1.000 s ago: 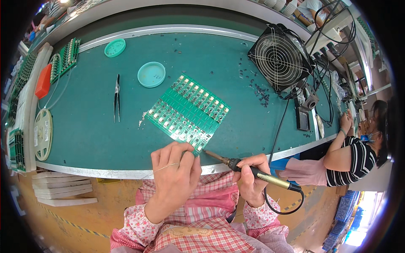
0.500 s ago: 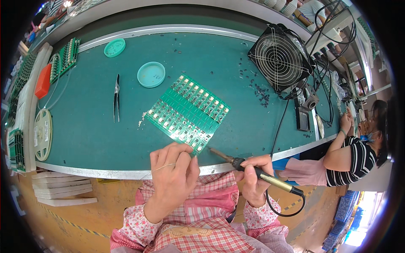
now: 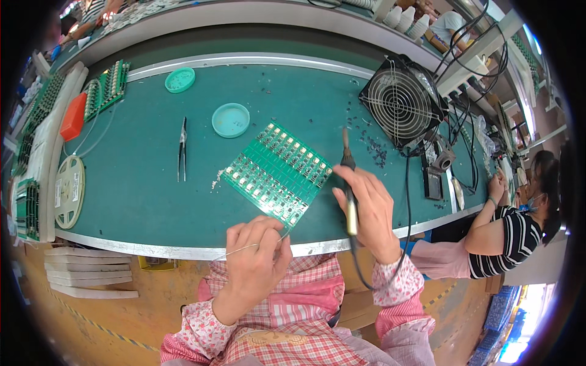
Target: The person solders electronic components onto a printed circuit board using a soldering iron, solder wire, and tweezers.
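Observation:
A green circuit board panel [image 3: 278,174] with rows of small parts lies on the green bench mat. At its near corner, my left hand [image 3: 259,249] has its fingers curled around a thin strand of solder wire [image 3: 247,247]. My right hand [image 3: 369,210] grips a soldering iron [image 3: 350,201] just right of the board, its tip pointing away from me, toward the far side. The iron's cord loops down past my right wrist. A pair of tweezers [image 3: 182,152] rests on the mat left of the board.
Two turquoise dishes [image 3: 231,120] sit beyond the board. A black fan [image 3: 403,100] stands at the far right, with scattered black parts [image 3: 375,146] beside it. A white reel [image 3: 70,191] and red box [image 3: 74,117] are at left. Another person [image 3: 510,235] sits at right.
My right hand has risen away from me with the soldering iron, swinging its tip from the board's near corner to point away. My left hand stays near that corner with the wire.

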`<act>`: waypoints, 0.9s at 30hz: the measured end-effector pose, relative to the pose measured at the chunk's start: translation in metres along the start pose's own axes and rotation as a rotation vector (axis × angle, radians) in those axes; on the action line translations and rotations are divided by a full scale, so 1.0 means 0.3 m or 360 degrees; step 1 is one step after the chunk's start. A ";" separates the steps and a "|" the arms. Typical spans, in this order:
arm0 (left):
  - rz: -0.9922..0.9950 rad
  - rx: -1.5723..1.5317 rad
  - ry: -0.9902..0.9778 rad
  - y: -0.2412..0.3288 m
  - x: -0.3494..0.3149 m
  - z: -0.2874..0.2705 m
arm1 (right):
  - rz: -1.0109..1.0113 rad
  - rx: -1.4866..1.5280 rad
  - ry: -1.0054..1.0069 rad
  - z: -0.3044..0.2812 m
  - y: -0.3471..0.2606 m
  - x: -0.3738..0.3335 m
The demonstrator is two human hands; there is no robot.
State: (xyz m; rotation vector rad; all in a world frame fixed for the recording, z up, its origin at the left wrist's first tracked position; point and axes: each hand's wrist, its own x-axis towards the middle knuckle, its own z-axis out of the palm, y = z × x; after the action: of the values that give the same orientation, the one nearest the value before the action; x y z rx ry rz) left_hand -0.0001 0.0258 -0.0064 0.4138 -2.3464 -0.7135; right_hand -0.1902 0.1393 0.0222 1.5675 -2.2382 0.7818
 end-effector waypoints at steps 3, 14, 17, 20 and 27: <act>0.0012 -0.0016 0.0004 0.002 -0.005 0.004 | -0.0045 -0.0110 -0.0108 0.025 0.035 0.021; -0.0019 -0.0135 0.0032 -0.006 -0.016 -0.034 | 0.0808 0.1316 0.0008 0.028 0.011 0.026; -0.0186 -0.0284 -0.0042 0.006 -0.002 -0.078 | 0.1118 0.1874 0.0053 -0.003 -0.028 0.048; -0.0573 -0.0762 0.0037 -0.039 -0.009 -0.115 | 0.1223 0.2085 0.0144 -0.031 -0.064 0.040; -0.1007 -0.1491 0.0132 -0.110 0.084 -0.155 | 0.1213 0.2277 0.0535 -0.033 -0.173 0.004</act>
State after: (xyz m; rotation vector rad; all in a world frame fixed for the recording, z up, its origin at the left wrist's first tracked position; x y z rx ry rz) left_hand 0.0155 -0.0302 0.0166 0.7147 -1.5261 -1.9049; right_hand -0.1429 0.1308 0.0445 0.5861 -1.9003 2.9875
